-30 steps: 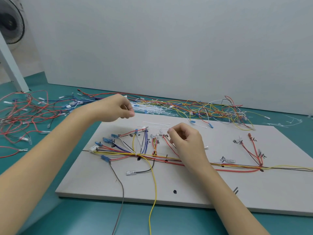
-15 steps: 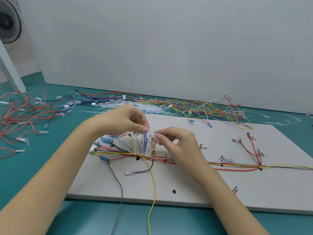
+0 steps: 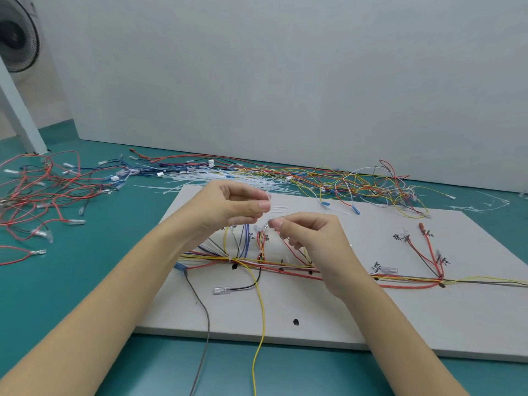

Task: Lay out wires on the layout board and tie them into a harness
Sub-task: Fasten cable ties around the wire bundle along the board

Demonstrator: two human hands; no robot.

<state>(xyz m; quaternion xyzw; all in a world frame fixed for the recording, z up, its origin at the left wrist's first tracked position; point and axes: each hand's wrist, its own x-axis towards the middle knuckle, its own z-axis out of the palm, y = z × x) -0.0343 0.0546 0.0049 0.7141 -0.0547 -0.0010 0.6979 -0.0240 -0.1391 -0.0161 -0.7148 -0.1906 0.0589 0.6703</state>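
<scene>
Nearest me, a yellow wire (image 3: pixel 260 324) and a grey wire (image 3: pixel 203 315) hang off the front edge of the layout board (image 3: pixel 371 324), which lies flat on the teal table (image 3: pixel 85 281). Mid-board, the main wire bundle (image 3: pixel 285 265) runs left to right, with red branches (image 3: pixel 425 258) forking up on the right side. Both my hands hover above the bundle's left branches. My right hand (image 3: pixel 311 238) pinches a thin white cable tie (image 3: pixel 268 222) between thumb and forefinger. My left hand (image 3: pixel 231 208) is curled, thumb against fingertips just beside the tie; can't tell if it grips anything. Behind the board: spare cable ties (image 3: pixel 217 180), loose wires (image 3: pixel 357 182). Far left, a fan (image 3: pixel 17 38).
</scene>
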